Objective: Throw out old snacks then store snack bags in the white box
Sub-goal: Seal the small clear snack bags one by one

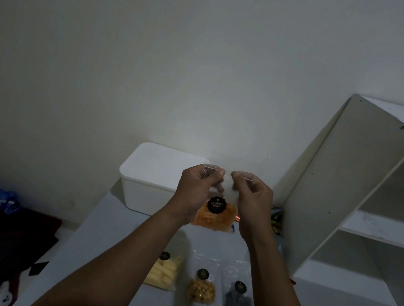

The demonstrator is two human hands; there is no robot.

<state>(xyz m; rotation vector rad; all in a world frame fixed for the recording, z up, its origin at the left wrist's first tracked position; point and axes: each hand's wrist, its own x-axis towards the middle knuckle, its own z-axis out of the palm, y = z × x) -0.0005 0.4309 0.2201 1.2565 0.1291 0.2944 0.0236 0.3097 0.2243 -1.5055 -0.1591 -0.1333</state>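
Now my left hand (196, 189) and right hand (251, 200) pinch the top of the orange snack bag (215, 214). The white box (154, 182) sits closed behind it

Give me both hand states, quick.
Left hand: closed, pinching top edge of the orange snack bag.
Right hand: closed, pinching the same bag's top edge.

the scene is dim and grey, with noisy, soft detail throughout. the brightest patch is a pale glow on the far wall (214, 133) just above the raised hands. the near left corner sinks into almost black shadow. wide-angle distortion tilts the white shelf unit (363, 194) at right. the labels on the snack bags on the desk (112, 244) are too blurred to read.
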